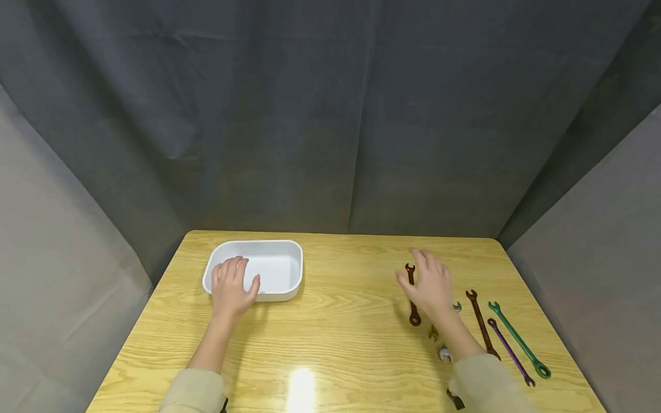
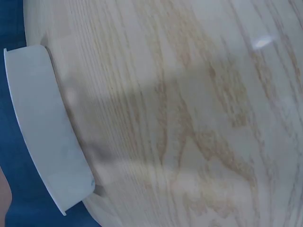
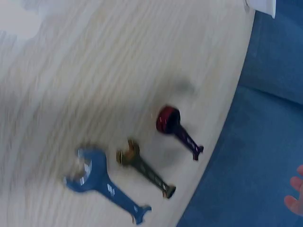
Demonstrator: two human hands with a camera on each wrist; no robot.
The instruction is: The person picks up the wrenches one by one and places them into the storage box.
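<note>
My left hand (image 1: 232, 289) hangs over the near left side of a white tray (image 1: 284, 267), fingers spread and nothing in its grasp. The left wrist view catches the tray's side wall (image 2: 49, 127). My right hand (image 1: 431, 287) is above a reddish-brown combination wrench (image 1: 415, 316), thumb and fingers apart and holding nothing. Close to that wrist lie a gold wrench (image 1: 433, 332) and a silver wrench (image 1: 445, 353), both partly hidden by the arm. In the right wrist view the silver wrench (image 3: 100, 177), gold wrench (image 3: 149, 174) and reddish-brown wrench (image 3: 168, 120) lie side by side.
Right of my right forearm lie a brown wrench (image 1: 482, 321), a purple wrench (image 1: 511, 352) and a green wrench (image 1: 518, 337). They rest on a wood-grain table (image 1: 335, 321). A dark grey curtain (image 1: 289, 126) stands behind it, with lighter grey panels at both sides.
</note>
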